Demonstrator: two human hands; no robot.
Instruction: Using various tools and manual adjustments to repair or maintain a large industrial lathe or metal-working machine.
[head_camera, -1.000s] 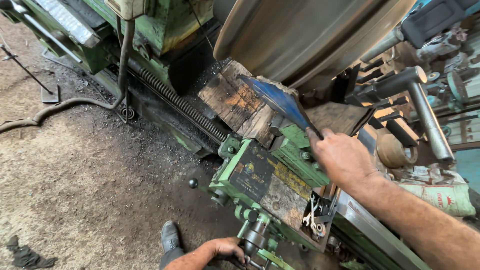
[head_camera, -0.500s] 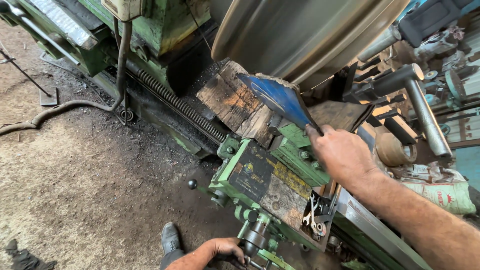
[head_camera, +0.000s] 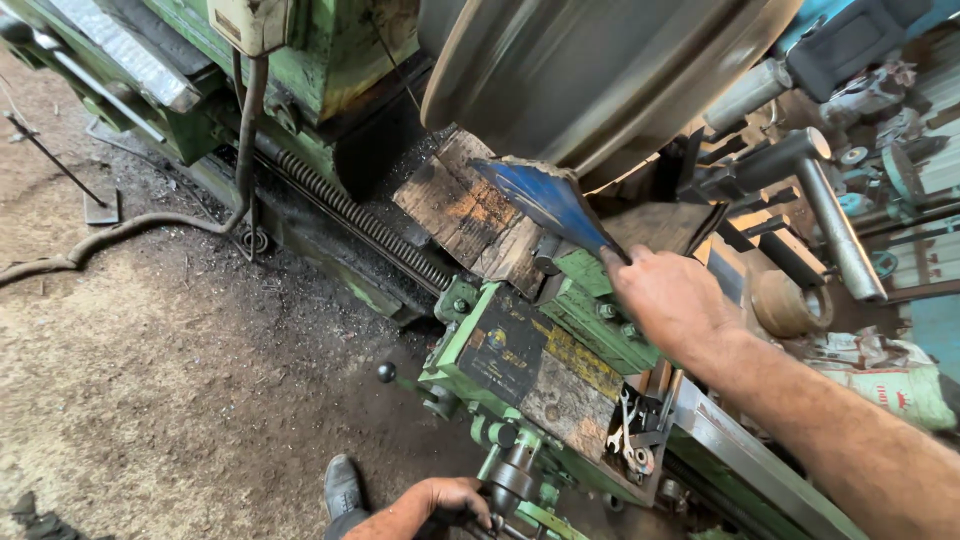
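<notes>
While your right hand (head_camera: 672, 300) pinches the blue metal guard plate (head_camera: 545, 200) steady below the big steel workpiece (head_camera: 590, 70), your left hand (head_camera: 450, 498) wraps the grey carriage handwheel (head_camera: 510, 475).

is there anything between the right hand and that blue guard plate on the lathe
Nothing visible. The right hand already rests against the lower end of the blue guard plate, fingertips touching it, with no tool or part between them.

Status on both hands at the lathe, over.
Left hand gripping handwheel. Right hand touching blue guard. Big workpiece just above right hand.
</notes>
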